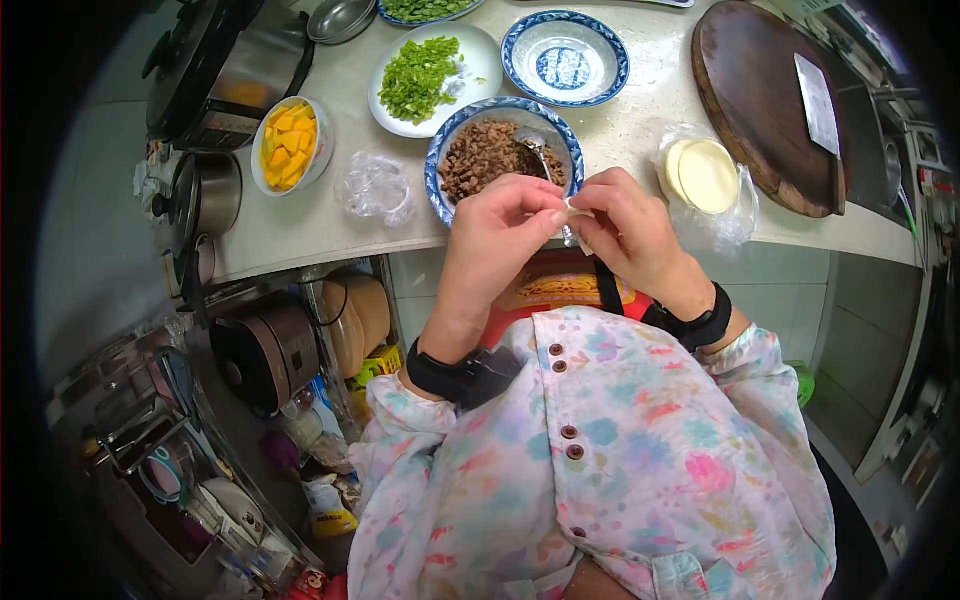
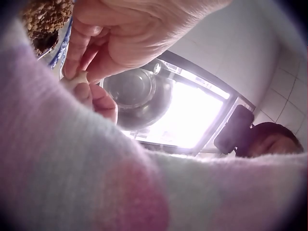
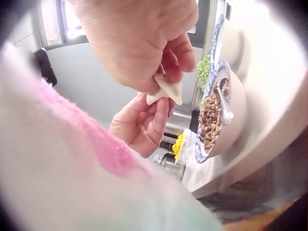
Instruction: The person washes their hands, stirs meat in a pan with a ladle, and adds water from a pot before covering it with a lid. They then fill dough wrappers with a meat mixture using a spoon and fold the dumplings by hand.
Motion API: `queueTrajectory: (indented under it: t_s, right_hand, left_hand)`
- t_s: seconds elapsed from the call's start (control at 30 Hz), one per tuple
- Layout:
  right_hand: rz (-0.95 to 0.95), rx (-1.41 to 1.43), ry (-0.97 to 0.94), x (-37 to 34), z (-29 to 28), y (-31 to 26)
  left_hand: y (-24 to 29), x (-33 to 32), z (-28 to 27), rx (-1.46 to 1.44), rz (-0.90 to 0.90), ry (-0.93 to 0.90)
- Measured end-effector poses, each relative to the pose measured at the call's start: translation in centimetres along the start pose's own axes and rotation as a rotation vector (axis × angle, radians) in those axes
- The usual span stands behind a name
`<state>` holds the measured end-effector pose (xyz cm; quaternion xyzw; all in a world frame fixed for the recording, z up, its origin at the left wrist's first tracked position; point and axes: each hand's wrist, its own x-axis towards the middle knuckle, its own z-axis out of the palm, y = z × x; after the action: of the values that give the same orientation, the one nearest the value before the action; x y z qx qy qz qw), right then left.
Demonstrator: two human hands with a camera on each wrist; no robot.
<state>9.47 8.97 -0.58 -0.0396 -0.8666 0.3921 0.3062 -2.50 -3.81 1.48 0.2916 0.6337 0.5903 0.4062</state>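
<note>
Both hands meet in front of the counter's near edge, at a small folded dumpling (image 3: pixel 167 91) of pale dough. My left hand (image 1: pixel 497 238) pinches one side of it between thumb and fingertips. The other side is pinched by my right hand (image 1: pixel 637 232); in the head view the fingers cover most of the dough. Just beyond the hands stands a blue-rimmed bowl (image 1: pixel 436 165) of browned minced filling (image 1: pixel 485 160), with a metal spoon (image 3: pixel 224 103) leaning in it. Round dumpling wrappers (image 1: pixel 708 177) lie stacked on a plastic bag to the right.
A white plate (image 1: pixel 480 100) of chopped greens and a blue-patterned dish (image 1: pixel 565 60) stand behind the bowl. Crumpled plastic (image 1: pixel 376 188) and a bowl of yellow chunks (image 1: pixel 290 145) are left. A round cutting board (image 1: pixel 745 90) with a cleaver (image 1: pixel 817 105) lies right.
</note>
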Motion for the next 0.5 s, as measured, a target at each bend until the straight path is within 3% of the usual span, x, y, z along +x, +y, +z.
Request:
queueTrajectory:
  t_s: [0.07,0.27,0.37,0.5]
  right_hand:
    - [0.007,0.006,-0.012,0.0,-0.1,0.0]
    - [0.027,0.142,-0.053,0.6,-0.6,0.0]
    - [0.023,0.164,-0.052,1.0,-0.7,-0.4]
    - [0.013,0.182,-0.060,1.5,-0.9,-0.7]
  left_hand:
    - [-0.4,-0.2,0.3,-0.072,0.049,0.020]
    - [0.0,-0.3,0.6,0.433,0.383,0.131]
    - [0.4,-0.4,0.2,0.453,0.407,0.149]
    - [0.2,-0.7,0.2,0.401,0.274,0.166]
